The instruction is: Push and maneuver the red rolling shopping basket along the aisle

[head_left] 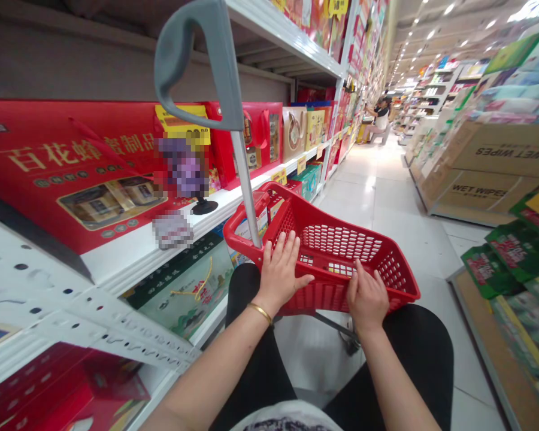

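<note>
A red plastic shopping basket (314, 293) on a wheeled frame stands between my knees, with rows of holes in its walls. Flat on its near rim, close to the handle post, lies my left hand (282, 266), fingers stretched out and a gold bangle at the wrist. Farther right, my right hand (367, 293) touches the same rim with its fingers curled over the edge. A metal post rises from the basket's left end to a grey loop handle (231, 66). The part of the basket's inside that shows holds no goods.
White shelving (130, 260) on the left carries red gift boxes (31, 173) and price tags. Cartons marked WET WIPES (480, 188) and green packs (505, 257) are stacked on the right. A tiled aisle (363, 179) runs ahead to a seated person (379, 117).
</note>
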Tool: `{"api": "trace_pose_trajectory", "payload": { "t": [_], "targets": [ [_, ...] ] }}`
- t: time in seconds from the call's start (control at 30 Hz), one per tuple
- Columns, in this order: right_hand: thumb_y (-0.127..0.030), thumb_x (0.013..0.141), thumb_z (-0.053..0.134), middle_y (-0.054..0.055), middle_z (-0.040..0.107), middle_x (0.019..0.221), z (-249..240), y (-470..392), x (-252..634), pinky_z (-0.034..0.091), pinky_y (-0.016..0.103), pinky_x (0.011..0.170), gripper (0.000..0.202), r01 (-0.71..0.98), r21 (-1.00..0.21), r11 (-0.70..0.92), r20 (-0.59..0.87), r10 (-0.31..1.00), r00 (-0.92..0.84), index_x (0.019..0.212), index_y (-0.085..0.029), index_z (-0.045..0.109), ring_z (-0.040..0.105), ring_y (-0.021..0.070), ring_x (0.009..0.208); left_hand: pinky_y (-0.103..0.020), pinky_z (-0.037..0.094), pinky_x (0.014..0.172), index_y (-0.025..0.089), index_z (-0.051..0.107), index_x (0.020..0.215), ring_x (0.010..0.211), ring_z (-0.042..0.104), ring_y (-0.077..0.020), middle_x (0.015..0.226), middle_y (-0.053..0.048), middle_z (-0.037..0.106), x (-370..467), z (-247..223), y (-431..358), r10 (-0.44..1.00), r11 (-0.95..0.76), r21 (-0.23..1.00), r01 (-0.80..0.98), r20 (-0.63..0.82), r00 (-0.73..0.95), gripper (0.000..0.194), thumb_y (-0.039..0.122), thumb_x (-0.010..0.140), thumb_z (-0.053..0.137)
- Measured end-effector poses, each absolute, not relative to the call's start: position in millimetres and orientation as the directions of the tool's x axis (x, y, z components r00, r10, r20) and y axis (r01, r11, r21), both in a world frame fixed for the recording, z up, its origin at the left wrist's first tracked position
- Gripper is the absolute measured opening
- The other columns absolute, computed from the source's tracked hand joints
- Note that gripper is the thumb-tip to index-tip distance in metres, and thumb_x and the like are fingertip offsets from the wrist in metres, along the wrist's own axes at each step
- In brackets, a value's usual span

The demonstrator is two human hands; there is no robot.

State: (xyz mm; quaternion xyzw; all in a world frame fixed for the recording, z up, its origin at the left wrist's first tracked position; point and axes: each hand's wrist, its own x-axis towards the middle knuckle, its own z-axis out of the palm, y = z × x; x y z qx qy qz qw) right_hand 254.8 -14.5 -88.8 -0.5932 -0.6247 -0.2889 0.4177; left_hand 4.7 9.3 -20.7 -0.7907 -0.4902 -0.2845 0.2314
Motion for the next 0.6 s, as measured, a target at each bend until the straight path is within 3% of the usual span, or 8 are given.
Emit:
{"api": "trace_pose_trajectory", "payload": {
  "t": [0.07, 0.13, 0.2, 0.27, 0.33, 0.43, 0.6],
  "targets": [
    [-0.021, 0.103, 0.050, 0.012, 0.078, 0.116, -82, -8, 234, 0.048, 0.044, 0.114, 0.045, 0.972, -0.166, 0.169, 0.865, 0.498, 0.061, 0.146, -0.013, 0.056, 0.076, 0.0213, 0.099, -0.052, 0.000, 0.130, 0.012, 0.034, 0.162, 0.161, 0.015, -0.0288, 0.168, -0.012, 0.033, 6, -21, 10, 0.643, -0.408, -0.074, 0.910, 0.684, 0.344, 0.090, 0.076, 0.099, 0.024],
    [-0.019, 0.103, 0.048, 0.012, 0.074, 0.128, -73, -1, 200, 0.043, 0.044, 0.119, 0.048, 0.944, -0.159, 0.288, 0.857, 0.515, -0.013, 0.151, -0.015, 0.051, 0.072, 0.0209, 0.114, -0.052, 0.000, 0.130, 0.012, 0.034, 0.162, 0.161, 0.014, -0.0287, 0.168, -0.013, 0.032, 5, -22, 10, 0.644, -0.407, -0.071, 0.911, 0.685, 0.341, 0.090, 0.076, 0.099, 0.023],
    [-0.021, 0.103, 0.047, 0.011, 0.066, 0.142, -62, 7, 165, 0.031, 0.053, 0.126, 0.050, 0.905, -0.130, 0.405, 0.840, 0.529, -0.116, 0.153, -0.019, 0.047, 0.057, 0.0240, 0.138, -0.052, 0.001, 0.130, 0.012, 0.034, 0.162, 0.161, 0.014, -0.0288, 0.168, -0.013, 0.032, 4, -22, 9, 0.635, -0.415, -0.085, 0.906, 0.686, 0.355, 0.091, 0.076, 0.099, 0.023],
    [-0.027, 0.103, 0.051, 0.009, 0.056, 0.153, -55, 13, 140, 0.013, 0.065, 0.128, 0.051, 0.916, -0.109, 0.387, 0.857, 0.503, -0.111, 0.153, -0.026, 0.048, 0.036, 0.0294, 0.154, -0.051, 0.003, 0.130, 0.011, 0.035, 0.162, 0.161, 0.014, -0.0292, 0.168, -0.013, 0.033, 1, -21, 9, 0.624, -0.424, -0.106, 0.899, 0.686, 0.375, 0.092, 0.077, 0.098, 0.024],
    [-0.031, 0.101, 0.056, 0.009, 0.051, 0.157, -53, 16, 131, 0.003, 0.070, 0.127, 0.052, 0.937, -0.075, 0.340, 0.880, 0.465, -0.098, 0.152, -0.027, 0.049, 0.025, 0.0320, 0.158, -0.051, 0.004, 0.130, 0.010, 0.035, 0.161, 0.161, 0.014, -0.0293, 0.168, -0.014, 0.033, -1, -21, 10, 0.617, -0.430, -0.126, 0.894, 0.682, 0.393, 0.093, 0.078, 0.098, 0.025],
    [-0.032, 0.101, 0.057, 0.009, 0.055, 0.154, -60, 13, 149, 0.002, 0.069, 0.127, 0.052, 0.949, -0.045, 0.313, 0.874, 0.472, -0.114, 0.152, -0.025, 0.050, 0.034, 0.0312, 0.155, -0.051, 0.006, 0.130, 0.009, 0.032, 0.162, 0.161, 0.014, -0.0292, 0.168, -0.015, 0.032, -2, -21, 10, 0.623, -0.431, -0.131, 0.893, 0.673, 0.399, 0.096, 0.079, 0.097, 0.024],
    [-0.028, 0.101, 0.054, 0.011, 0.065, 0.143, -80, -3, 205, 0.009, 0.071, 0.126, 0.048, 0.962, -0.132, 0.238, 0.866, 0.500, -0.005, 0.149, -0.022, 0.053, 0.052, 0.0307, 0.143, -0.052, 0.005, 0.130, 0.009, 0.028, 0.163, 0.161, 0.016, -0.0291, 0.169, -0.014, 0.031, 3, -22, 10, 0.640, -0.425, -0.096, 0.900, 0.672, 0.374, 0.097, 0.079, 0.097, 0.022]
  ]
}}
